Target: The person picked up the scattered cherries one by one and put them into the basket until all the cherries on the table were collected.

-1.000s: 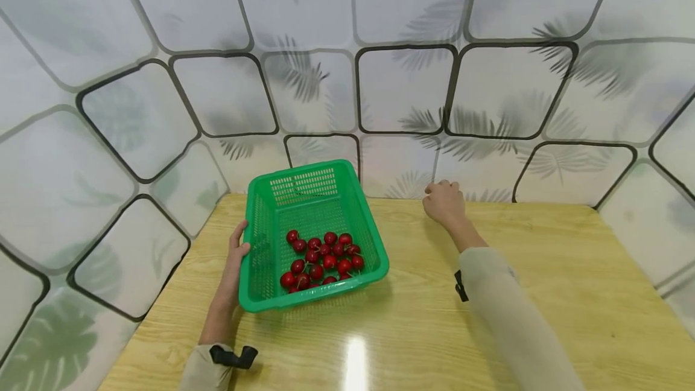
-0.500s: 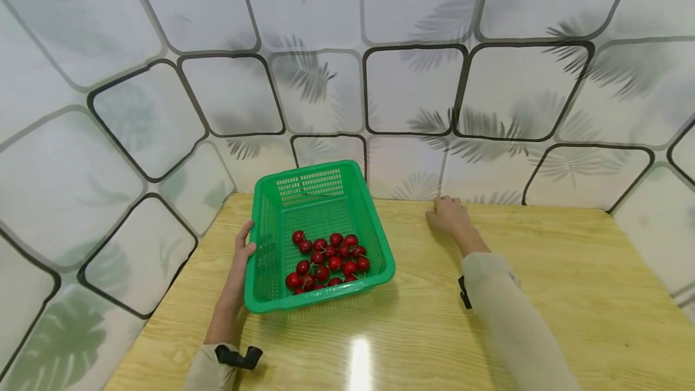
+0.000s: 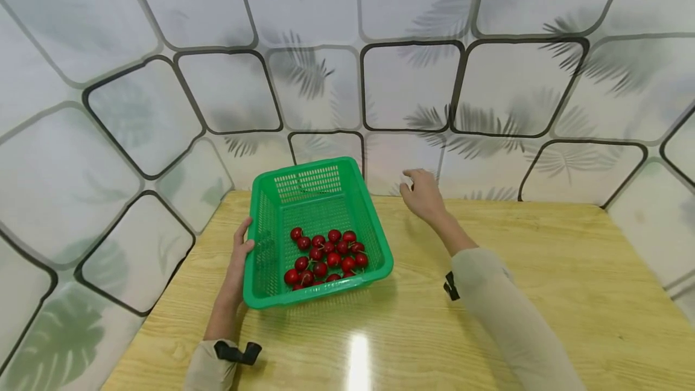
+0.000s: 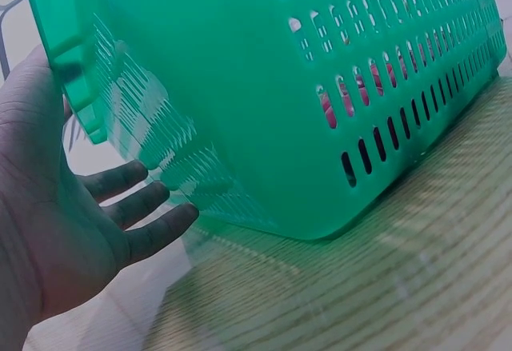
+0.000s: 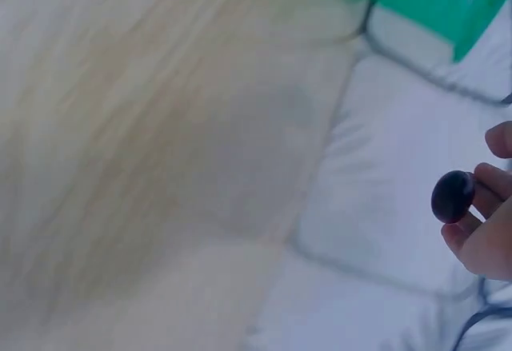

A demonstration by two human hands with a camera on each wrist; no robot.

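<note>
A green plastic basket (image 3: pixel 260 258) stands on the wooden table in the head view, with several red cherries (image 3: pixel 320 268) in its near half. My left hand (image 3: pixel 237 258) rests at the basket's left side. In the left wrist view, the left hand's fingers (image 4: pixel 148 237) reach out almost straight to the outer wall, and the rim hides part of the hand. Right of the basket, my right hand (image 3: pixel 423 195) hovers above the table's back edge. The right wrist view shows it pinching one dark, round cherry (image 5: pixel 453 197) at its fingertips; in the head view this cherry is hidden.
The wooden table (image 3: pixel 412 336) reaches back to a wall covering (image 3: pixel 407 89) with grey outlines and leaf prints. This covering closes off the back and both sides. Table surface lies in front of the basket and under the right forearm.
My right hand, which was down at the table's back edge, has lifted and shifted left toward the basket. The left hand and the basket keep their places.
</note>
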